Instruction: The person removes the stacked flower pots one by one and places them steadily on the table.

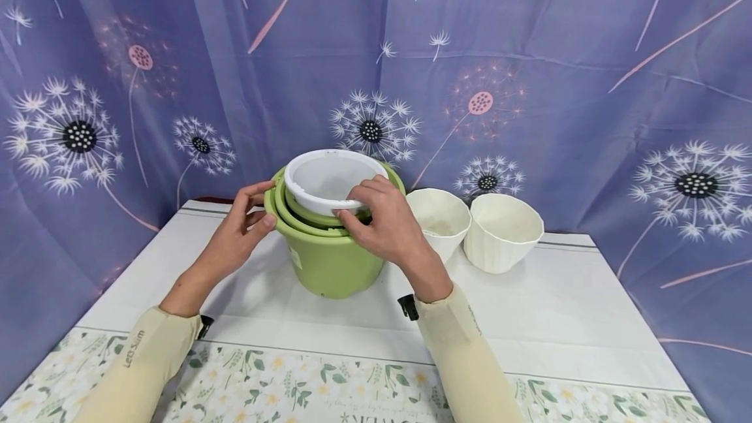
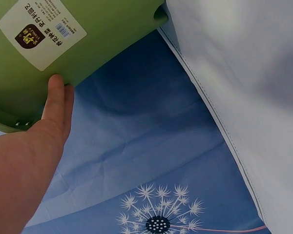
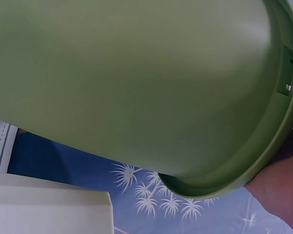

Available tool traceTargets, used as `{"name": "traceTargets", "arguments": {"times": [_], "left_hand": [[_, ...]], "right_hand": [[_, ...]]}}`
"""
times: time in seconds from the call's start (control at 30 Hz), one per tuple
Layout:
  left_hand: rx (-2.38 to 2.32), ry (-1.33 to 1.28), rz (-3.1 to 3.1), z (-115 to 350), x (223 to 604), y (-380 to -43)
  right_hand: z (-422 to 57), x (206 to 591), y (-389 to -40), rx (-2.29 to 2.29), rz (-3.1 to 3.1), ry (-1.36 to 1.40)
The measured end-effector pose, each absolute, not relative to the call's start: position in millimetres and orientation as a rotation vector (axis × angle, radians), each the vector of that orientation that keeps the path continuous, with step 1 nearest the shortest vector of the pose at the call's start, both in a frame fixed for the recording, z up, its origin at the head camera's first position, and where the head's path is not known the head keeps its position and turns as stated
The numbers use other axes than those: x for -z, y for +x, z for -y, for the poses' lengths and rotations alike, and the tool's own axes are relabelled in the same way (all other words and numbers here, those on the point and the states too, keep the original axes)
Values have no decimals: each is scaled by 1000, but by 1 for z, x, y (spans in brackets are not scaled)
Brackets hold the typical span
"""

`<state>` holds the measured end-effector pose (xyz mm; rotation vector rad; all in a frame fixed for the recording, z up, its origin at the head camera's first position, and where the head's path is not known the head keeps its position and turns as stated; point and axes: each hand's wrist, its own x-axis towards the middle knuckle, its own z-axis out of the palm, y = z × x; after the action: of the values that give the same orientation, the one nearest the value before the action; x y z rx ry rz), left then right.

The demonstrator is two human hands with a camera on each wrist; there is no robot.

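A white pot [image 1: 317, 206] with a rounded rim sits tilted at the top of a stack of nested green pots. My right hand [image 1: 390, 224] pinches its front right rim, fingers over the edge and thumb outside. The largest green pot [image 1: 335, 266] is outermost and stands on the table, with smaller green rims inside it. Against its left side, just below the rim, rests my left hand [image 1: 237, 234]. In the left wrist view, straight fingers [image 2: 53, 100] touch the green wall near a label [image 2: 42, 31]. The right wrist view shows the green wall and rim [image 3: 224, 192], with most of the hand hidden.
Two cream fluted pots [image 1: 440, 214] [image 1: 504, 234] stand side by side, right of the green stack. A white cloth with a floral front band [image 1: 282, 384] covers the table. Purple dandelion-print curtain [image 1: 370, 31] hangs behind and along both sides.
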<state>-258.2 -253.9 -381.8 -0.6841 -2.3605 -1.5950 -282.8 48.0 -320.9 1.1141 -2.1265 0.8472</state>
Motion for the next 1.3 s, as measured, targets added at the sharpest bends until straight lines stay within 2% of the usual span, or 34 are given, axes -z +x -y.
{"name": "traceTargets", "arguments": {"times": [1.3], "left_hand": [[1599,-690,2347,255,383,-259]], "right_hand": [[-46,325,-285,-998,1949,1064]]}}
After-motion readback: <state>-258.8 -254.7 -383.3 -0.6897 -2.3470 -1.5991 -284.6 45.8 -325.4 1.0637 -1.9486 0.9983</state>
